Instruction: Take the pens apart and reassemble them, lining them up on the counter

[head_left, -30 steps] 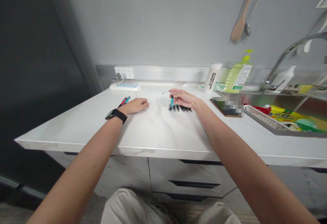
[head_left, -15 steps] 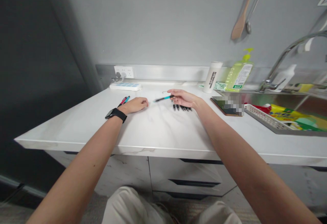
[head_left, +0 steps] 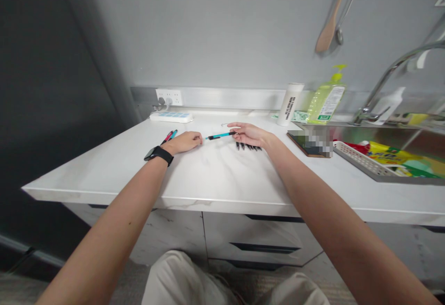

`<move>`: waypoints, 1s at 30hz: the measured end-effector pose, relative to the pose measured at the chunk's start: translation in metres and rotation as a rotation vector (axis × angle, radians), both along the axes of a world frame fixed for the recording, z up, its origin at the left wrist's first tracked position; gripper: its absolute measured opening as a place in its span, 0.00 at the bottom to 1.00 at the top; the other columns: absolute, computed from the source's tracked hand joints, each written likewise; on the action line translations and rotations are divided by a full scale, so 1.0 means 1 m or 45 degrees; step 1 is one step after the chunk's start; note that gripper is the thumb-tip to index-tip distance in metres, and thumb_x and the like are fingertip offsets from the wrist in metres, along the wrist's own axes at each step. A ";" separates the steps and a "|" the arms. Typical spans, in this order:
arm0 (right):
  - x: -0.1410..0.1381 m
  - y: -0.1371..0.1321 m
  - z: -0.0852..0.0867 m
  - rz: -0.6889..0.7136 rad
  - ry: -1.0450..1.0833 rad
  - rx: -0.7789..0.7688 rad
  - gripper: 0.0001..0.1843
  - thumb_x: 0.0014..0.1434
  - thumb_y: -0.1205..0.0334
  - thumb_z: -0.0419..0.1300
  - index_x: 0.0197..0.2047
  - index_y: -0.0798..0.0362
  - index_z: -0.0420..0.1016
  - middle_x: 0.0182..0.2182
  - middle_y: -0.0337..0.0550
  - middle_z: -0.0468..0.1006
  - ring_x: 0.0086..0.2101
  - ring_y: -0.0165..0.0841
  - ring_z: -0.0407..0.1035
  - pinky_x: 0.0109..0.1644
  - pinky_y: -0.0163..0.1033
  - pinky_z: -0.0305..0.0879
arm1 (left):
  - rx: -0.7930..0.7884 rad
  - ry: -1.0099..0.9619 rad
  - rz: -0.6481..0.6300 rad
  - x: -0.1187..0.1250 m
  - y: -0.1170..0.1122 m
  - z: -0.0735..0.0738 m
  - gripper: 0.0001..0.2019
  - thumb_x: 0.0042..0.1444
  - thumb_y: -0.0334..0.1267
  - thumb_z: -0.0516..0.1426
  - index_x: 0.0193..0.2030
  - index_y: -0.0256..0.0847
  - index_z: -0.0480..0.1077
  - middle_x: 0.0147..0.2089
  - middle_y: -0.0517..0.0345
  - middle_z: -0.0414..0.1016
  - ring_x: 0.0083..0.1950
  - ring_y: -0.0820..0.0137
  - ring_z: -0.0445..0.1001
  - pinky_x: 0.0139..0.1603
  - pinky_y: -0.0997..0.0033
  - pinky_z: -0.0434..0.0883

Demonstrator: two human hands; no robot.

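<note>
My right hand (head_left: 252, 134) pinches a blue and black pen (head_left: 220, 136) by its right end. The pen is held almost level above the white counter, pointing left towards my left hand (head_left: 186, 142). The left fingers are pressed together close to the pen's pale tip; whether they hold something small I cannot make out. Several black pens (head_left: 248, 147) lie side by side just below my right hand, partly hidden by it. Behind my left wrist, which wears a black watch, lie a red pen (head_left: 168, 136) and a blue pen (head_left: 174, 133).
A power strip (head_left: 172, 117) sits at the back left below a wall socket (head_left: 169, 96). To the right stand a white tube (head_left: 290, 104), a soap bottle (head_left: 326, 101) and a flat dark device (head_left: 308, 143). Beyond them is a sink (head_left: 347, 131) with a white rack (head_left: 365, 159).
The pen in my right hand has come nearly level, and its left end now lies closer to my left fingers. Both hands have hardly shifted.
</note>
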State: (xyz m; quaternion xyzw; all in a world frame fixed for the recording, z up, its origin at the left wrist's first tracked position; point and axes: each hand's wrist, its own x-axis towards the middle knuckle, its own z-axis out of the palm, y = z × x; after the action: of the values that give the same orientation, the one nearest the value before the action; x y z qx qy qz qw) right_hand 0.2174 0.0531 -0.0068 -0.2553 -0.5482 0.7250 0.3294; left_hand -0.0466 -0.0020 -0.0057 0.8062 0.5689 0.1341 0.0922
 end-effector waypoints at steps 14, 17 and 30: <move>0.002 -0.001 0.001 0.005 -0.023 0.068 0.16 0.52 0.82 0.58 0.42 0.57 0.69 0.35 0.43 0.76 0.34 0.27 0.74 0.41 0.30 0.73 | 0.011 0.002 -0.013 -0.002 0.003 -0.002 0.14 0.50 0.41 0.47 0.36 0.40 0.71 0.34 0.56 0.76 0.36 0.67 0.71 0.41 0.71 0.65; 0.003 0.001 0.001 -0.050 -0.028 0.078 0.13 0.53 0.80 0.59 0.40 0.57 0.70 0.33 0.42 0.76 0.33 0.26 0.74 0.39 0.29 0.73 | 0.003 0.014 0.013 -0.001 0.002 -0.001 0.14 0.50 0.42 0.47 0.36 0.40 0.71 0.33 0.56 0.75 0.35 0.67 0.71 0.40 0.71 0.65; 0.002 0.002 -0.001 -0.044 -0.032 0.110 0.20 0.39 0.84 0.64 0.35 0.56 0.70 0.28 0.37 0.75 0.29 0.26 0.72 0.38 0.32 0.72 | 0.013 0.006 -0.022 -0.003 0.005 -0.003 0.13 0.49 0.40 0.47 0.35 0.41 0.70 0.34 0.57 0.74 0.36 0.68 0.70 0.40 0.71 0.64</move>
State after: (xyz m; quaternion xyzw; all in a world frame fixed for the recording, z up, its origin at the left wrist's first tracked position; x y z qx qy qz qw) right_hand 0.2192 0.0548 -0.0073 -0.2594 -0.5788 0.6916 0.3456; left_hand -0.0496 0.0030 -0.0089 0.8118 0.5614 0.1343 0.0879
